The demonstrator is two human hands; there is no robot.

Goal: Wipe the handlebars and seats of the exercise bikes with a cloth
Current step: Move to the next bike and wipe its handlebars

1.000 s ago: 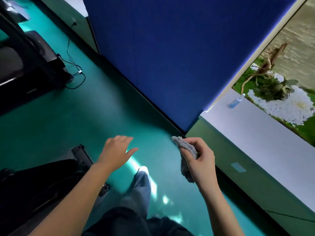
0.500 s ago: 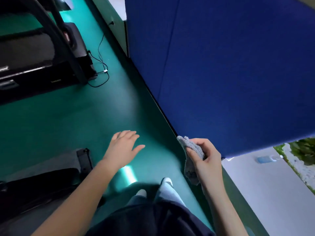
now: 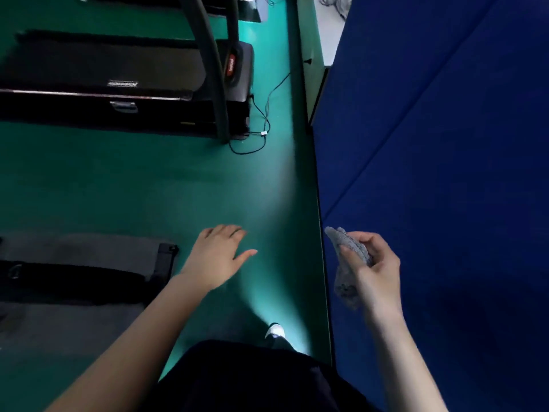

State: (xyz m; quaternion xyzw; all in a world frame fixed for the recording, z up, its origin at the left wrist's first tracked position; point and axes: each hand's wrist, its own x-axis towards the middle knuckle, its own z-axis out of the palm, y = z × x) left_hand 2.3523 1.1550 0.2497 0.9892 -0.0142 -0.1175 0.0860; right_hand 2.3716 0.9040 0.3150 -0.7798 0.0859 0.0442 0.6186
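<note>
My right hand (image 3: 375, 269) grips a grey cloth (image 3: 346, 257) that is bunched in the fingers, with one end sticking up and the other hanging down. It hovers in front of a blue wall panel. My left hand (image 3: 217, 254) is held out flat over the green floor, fingers relaxed and holding nothing. No exercise bike handlebar or seat shows in this view.
A black treadmill (image 3: 124, 84) stands at the upper left, with a black cable (image 3: 261, 126) looping on the green floor (image 3: 148, 185) beside it. Another dark machine base on a grey mat (image 3: 77, 272) lies at the left. The blue padded panel (image 3: 445, 144) fills the right side.
The view has swung left: the white sill, spray bottle and plants have left the frame and the treadmill has come into view. Both hands keep their pose, the cloth still held.
</note>
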